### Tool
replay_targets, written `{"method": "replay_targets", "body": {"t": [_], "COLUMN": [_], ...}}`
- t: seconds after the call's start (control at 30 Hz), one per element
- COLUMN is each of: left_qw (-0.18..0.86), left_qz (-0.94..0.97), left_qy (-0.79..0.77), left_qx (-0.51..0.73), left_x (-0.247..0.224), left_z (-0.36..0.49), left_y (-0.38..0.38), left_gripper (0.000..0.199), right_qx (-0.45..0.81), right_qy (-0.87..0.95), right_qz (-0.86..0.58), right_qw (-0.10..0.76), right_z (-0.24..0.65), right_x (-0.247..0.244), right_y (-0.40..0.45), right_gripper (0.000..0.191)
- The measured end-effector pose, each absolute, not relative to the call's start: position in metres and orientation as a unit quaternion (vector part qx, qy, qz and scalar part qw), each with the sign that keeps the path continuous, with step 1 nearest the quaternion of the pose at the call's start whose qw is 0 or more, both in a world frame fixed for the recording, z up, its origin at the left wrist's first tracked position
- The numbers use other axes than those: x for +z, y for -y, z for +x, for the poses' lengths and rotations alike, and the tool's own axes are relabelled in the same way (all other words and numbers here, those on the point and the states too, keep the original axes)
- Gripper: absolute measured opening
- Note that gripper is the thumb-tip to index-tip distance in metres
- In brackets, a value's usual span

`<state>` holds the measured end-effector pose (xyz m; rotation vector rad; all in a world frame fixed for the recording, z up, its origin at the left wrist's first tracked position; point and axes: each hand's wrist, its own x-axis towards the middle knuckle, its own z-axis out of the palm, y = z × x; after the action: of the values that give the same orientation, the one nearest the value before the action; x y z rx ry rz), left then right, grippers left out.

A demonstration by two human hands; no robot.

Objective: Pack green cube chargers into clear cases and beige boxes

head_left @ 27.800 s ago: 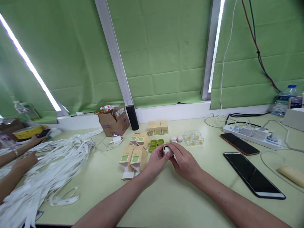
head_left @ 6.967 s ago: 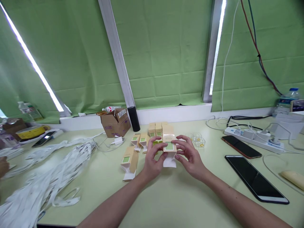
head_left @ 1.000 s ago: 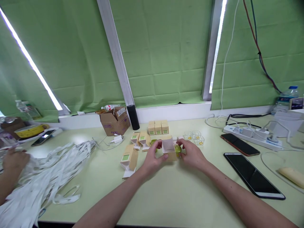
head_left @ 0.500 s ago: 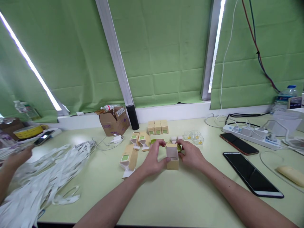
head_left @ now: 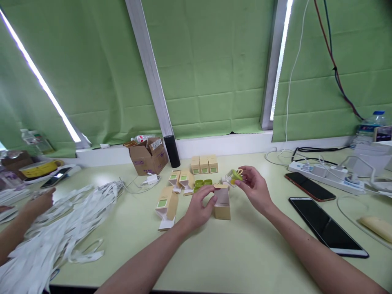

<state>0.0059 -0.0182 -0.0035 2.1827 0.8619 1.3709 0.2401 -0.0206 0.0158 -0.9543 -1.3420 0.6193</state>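
Note:
My left hand (head_left: 199,207) is closed at the left edge of a small open kraft-paper box (head_left: 222,212), thumb and fingers pinching its side by the raised flap. The box stands on the table, its white inside showing. My right hand (head_left: 256,191) is closed on a small clear container with a green top and a pale cord loop (head_left: 237,176), held just beyond the box's right side. Several green square pieces (head_left: 202,183) lie behind my left hand. Small white pieces beside the held container are partly hidden.
Three opened kraft boxes (head_left: 167,204) lie to the left; three closed ones (head_left: 204,164) stand behind. Two phones (head_left: 324,224) and a power strip (head_left: 324,173) lie right. White straps (head_left: 70,228) spread left, near another person's hand (head_left: 43,203). A cardboard carton (head_left: 149,157) stands behind.
My right hand has moved from the box's right edge up and to the right, now lifting the green-topped container. The green square pieces are more exposed. The other person's hand has shifted right.

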Motion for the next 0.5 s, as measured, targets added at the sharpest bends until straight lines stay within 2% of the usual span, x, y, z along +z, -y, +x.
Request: {"method": "replay_targets", "body": {"t": [0.1, 0.2, 0.5], "left_qw": [0.207, 0.206, 0.234], "left_qz": [0.774, 0.776, 0.764], "left_qy": [-0.314, -0.316, -0.335], "left_qx": [0.509, 0.505, 0.499], "left_x": [-0.007, -0.007, -0.014], "left_z": [0.005, 0.005, 0.002], "left_y": [0.016, 0.016, 0.012], "left_gripper": [0.029, 0.031, 0.034], "right_qx": [0.308, 0.318, 0.306], "right_qy": [0.583, 0.602, 0.640], "right_qz": [-0.338, -0.304, -0.352], "right_qw": [0.672, 0.666, 0.610], "right_z": [0.235, 0.226, 0.211], "right_x": [0.019, 0.019, 0.014], "right_y": [0.030, 0.041, 0.049], "right_gripper": [0.048, 0.050, 0.044]}}
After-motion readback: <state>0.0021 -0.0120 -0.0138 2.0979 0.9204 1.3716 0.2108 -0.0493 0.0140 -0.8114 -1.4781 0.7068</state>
